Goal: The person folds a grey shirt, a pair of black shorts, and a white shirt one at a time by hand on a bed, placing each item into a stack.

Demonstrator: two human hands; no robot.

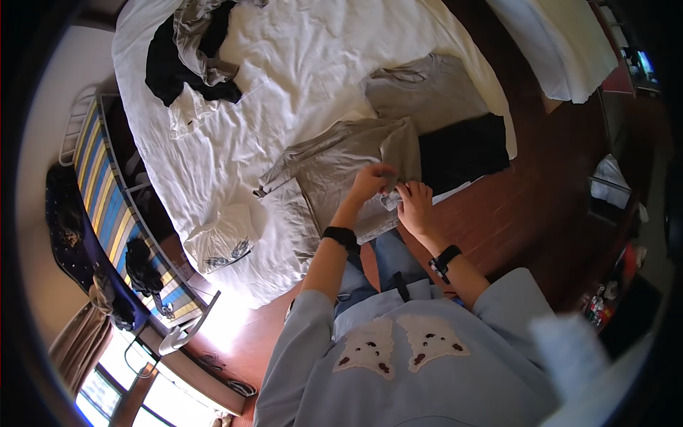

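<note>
A grey-beige long-sleeved shirt lies spread on the near part of the bed, one sleeve stretched to the left. My left hand is closed on its fabric near the right side. Just right of it, my right hand pinches the same shirt by a bunched bit at the edge. The exact fold between my fingers is partly hidden. Beyond my hands lie a grey-brown T-shirt and a black garment, flat beside the shirt.
The bed has a rumpled white sheet. A white printed garment lies at its left edge, a black and grey clothes heap farther up. A striped lounge chair stands left. Wooden floor runs along the right.
</note>
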